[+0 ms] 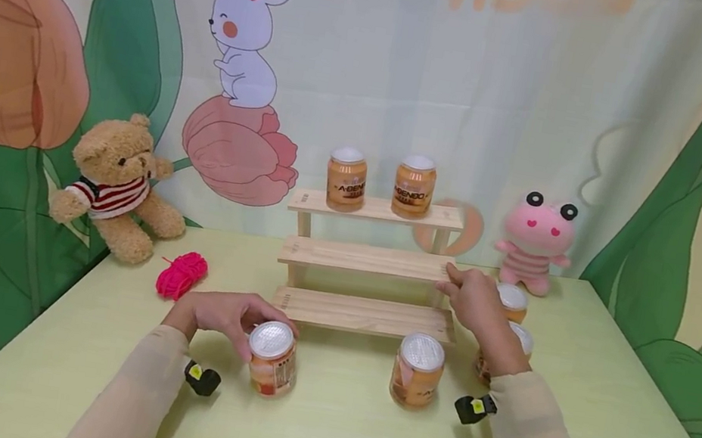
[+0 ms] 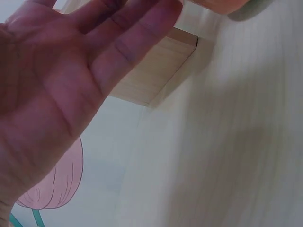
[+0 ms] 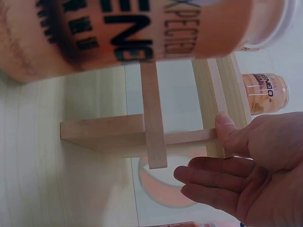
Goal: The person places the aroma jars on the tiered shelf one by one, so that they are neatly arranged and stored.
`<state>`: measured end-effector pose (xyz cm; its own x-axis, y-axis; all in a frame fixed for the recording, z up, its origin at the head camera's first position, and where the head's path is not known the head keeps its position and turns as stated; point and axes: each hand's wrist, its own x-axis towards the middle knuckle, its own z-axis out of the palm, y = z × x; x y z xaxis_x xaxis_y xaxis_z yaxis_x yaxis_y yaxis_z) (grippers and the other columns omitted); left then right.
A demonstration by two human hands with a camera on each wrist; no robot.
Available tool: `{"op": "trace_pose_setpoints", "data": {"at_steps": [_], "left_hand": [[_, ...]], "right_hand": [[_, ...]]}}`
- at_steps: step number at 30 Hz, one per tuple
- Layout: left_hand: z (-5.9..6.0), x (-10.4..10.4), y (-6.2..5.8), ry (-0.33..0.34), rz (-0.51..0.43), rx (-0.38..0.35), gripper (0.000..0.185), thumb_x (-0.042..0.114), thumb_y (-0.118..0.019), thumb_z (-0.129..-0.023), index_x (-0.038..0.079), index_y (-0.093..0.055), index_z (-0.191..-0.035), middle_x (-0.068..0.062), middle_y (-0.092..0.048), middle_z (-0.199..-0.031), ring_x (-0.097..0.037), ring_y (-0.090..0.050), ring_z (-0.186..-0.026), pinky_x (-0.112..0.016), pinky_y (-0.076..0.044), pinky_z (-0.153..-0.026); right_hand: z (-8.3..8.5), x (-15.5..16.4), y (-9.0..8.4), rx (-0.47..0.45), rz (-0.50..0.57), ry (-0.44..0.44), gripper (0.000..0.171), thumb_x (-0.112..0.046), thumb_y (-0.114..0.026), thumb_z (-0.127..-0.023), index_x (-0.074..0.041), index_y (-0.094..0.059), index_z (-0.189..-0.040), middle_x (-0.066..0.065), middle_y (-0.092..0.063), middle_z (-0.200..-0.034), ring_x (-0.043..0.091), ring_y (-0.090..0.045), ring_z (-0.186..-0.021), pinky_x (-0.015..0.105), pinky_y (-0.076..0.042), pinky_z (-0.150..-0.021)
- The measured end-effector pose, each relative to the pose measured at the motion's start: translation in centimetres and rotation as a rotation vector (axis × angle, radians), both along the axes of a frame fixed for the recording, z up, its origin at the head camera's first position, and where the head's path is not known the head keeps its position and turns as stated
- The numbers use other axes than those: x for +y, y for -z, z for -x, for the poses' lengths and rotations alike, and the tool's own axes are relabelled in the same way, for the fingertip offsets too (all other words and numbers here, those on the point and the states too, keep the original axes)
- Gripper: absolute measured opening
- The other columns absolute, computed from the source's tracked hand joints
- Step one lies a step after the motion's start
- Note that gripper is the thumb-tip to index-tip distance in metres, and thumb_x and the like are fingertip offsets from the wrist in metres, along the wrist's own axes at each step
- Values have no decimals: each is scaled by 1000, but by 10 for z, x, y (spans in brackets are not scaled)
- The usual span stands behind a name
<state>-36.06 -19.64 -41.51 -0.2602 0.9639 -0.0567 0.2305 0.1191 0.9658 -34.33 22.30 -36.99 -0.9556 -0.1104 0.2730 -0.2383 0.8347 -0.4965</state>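
My left hand [image 1: 232, 315] holds an orange-labelled jar [image 1: 272, 371] with a silver lid, thumb at its side and fingers behind it. In the left wrist view the fingers of the left hand [image 2: 71, 71] stretch toward the jar [image 2: 215, 4], mostly out of frame. My right hand [image 1: 475, 296] grips the right end of the middle tier of a three-tier wooden rack [image 1: 372, 261]. The right wrist view shows the right thumb of that hand [image 3: 255, 165] against the tier's edge. Another jar [image 1: 415, 382] stands in front of the rack.
Two jars [image 1: 346, 184] stand on the top tier. Two more jars [image 1: 512, 298] are partly hidden by my right forearm. At the back sit a teddy bear [image 1: 121, 190] and a pink plush toy [image 1: 537, 241]. Pink yarn [image 1: 182, 275] lies left of the rack.
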Motion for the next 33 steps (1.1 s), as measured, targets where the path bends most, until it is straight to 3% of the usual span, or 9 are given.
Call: {"op": "trace_pose_setpoints", "data": {"at_steps": [6,12,17,20,22,24,29,33], "left_hand": [[-1,7,1,51,-26,-80,67,15,-85,-81,-4,-50,-135,-24,-50,-143,-35,-47,-131,-50,-38,-109],[0,6,-1,52,-53,-62,67,17,-86,-80,-2,-56,-137,-18,-60,-135,-25,-56,-121,-47,-44,-105],[0,-2,-15,-41,-161,-7,62,15,-87,-78,8,-63,-135,-12,-64,-130,-22,-58,-117,-40,-47,-101],[-1,-6,-27,-166,-251,46,59,14,-86,-79,14,-65,-134,-8,-66,-128,-20,-59,-115,-37,-50,-97],[-3,-5,-36,-284,-298,67,55,11,-84,-81,17,-67,-133,-7,-67,-124,-19,-60,-112,-36,-51,-95],[-4,1,-45,-441,-317,64,52,7,-80,-83,18,-67,-132,-4,-68,-120,-18,-60,-108,-35,-53,-92],[-4,23,-67,-840,-294,18,55,3,-70,-89,4,-55,-142,-5,-64,-121,-21,-58,-108,-33,-52,-92],[1,37,-81,-1004,-279,-10,56,11,-72,-92,3,-53,-143,-9,-61,-125,-21,-58,-109,-32,-52,-92]], "right_hand": [[-1,2,0,-9,-1,-2,48,-21,-60,-102,5,-48,-141,26,-51,-138,48,-56,-113,52,-48,-85],[-1,4,2,-6,-1,-3,48,-21,-60,-102,5,-49,-140,23,-51,-138,46,-60,-105,49,-49,-80],[0,3,3,-13,2,-1,48,-22,-60,-102,4,-49,-141,22,-53,-138,43,-62,-103,46,-48,-76],[1,1,3,-21,6,1,48,-22,-60,-102,3,-48,-141,22,-50,-140,46,-58,-111,48,-49,-81],[2,1,2,-23,9,2,48,-22,-60,-102,3,-48,-141,22,-48,-141,47,-56,-114,50,-49,-85],[2,1,2,-21,4,3,48,-22,-61,-102,3,-48,-141,23,-47,-142,47,-56,-114,50,-49,-85],[2,3,1,-11,-9,3,48,-22,-61,-102,3,-49,-141,24,-53,-137,45,-59,-110,48,-48,-81],[3,1,2,-16,-4,4,48,-22,-61,-101,3,-49,-141,24,-52,-137,42,-62,-101,44,-47,-72]]}}
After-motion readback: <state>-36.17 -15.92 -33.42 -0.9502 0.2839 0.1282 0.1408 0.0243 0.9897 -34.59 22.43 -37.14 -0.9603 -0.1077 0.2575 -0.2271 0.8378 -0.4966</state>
